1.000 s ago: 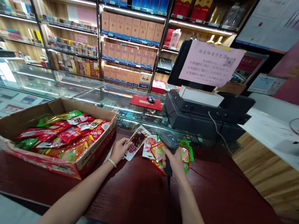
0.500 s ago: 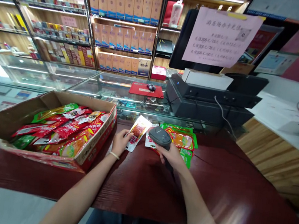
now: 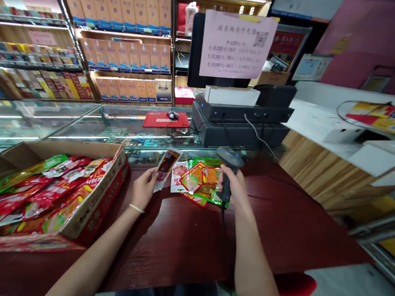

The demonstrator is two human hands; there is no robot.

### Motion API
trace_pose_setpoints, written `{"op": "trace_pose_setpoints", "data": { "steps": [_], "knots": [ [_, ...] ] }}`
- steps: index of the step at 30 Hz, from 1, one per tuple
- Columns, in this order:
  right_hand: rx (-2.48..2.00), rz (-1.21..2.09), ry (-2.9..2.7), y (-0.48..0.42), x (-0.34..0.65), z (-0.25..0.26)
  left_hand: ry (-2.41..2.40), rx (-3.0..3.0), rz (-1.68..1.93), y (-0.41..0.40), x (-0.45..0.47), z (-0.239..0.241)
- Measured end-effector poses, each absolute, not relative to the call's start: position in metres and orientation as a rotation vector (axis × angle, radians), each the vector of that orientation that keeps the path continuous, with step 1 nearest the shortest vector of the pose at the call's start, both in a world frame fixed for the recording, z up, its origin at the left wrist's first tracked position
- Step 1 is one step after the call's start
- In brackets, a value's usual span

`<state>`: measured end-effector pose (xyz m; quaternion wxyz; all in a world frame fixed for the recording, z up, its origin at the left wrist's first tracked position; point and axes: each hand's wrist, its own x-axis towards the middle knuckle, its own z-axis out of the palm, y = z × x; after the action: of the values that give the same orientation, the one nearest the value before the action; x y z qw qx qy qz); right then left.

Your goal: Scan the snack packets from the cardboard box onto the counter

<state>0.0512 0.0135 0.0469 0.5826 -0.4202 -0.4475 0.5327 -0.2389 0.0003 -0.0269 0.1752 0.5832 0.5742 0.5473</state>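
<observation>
Between the fingers of my left hand (image 3: 143, 190) is a small snack packet (image 3: 167, 164), held tilted just above the table. My right hand (image 3: 233, 185) grips the handle of a dark barcode scanner (image 3: 230, 159), its head pointing up and to the left. Beyond and between my hands lies a loose pile of snack packets (image 3: 202, 178), red, green and orange, with a white and red packet (image 3: 179, 176) at its left side. Left of my left hand stands an open cardboard box (image 3: 100, 203) holding many red and green snack packets (image 3: 46, 189).
A dark red table (image 3: 175, 243) spans the front, with a glass display counter (image 3: 118, 129) behind it. A monitor with a paper sign (image 3: 236, 47) stands on black till equipment (image 3: 237, 129). A mouse (image 3: 172, 115) rests on a red pad (image 3: 157, 119). A red stool (image 3: 295, 286) is below right.
The scanner has moved right, away from the packet in my left hand, and uncovered the pile. That packet has turned to show a darker side. My view has swung right.
</observation>
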Motion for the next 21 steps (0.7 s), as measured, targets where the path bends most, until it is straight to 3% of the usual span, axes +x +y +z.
{"op": "trace_pose_setpoints", "data": {
  "steps": [5, 12, 21],
  "knots": [
    [-0.888, 1.162, -0.966, 0.018, 0.081, 0.047, 1.733, 2.021, 1.277, 0.022, -0.185, -0.015],
    [-0.826, 1.116, -0.848, 0.016, 0.102, 0.048, 1.482, 2.347, 0.917, 0.064, -0.109, -0.022],
    [-0.834, 1.138, -0.827, 0.018, 0.1, 0.048, 1.377, 2.292, 1.102, 0.067, -0.107, -0.01]
  ]
}}
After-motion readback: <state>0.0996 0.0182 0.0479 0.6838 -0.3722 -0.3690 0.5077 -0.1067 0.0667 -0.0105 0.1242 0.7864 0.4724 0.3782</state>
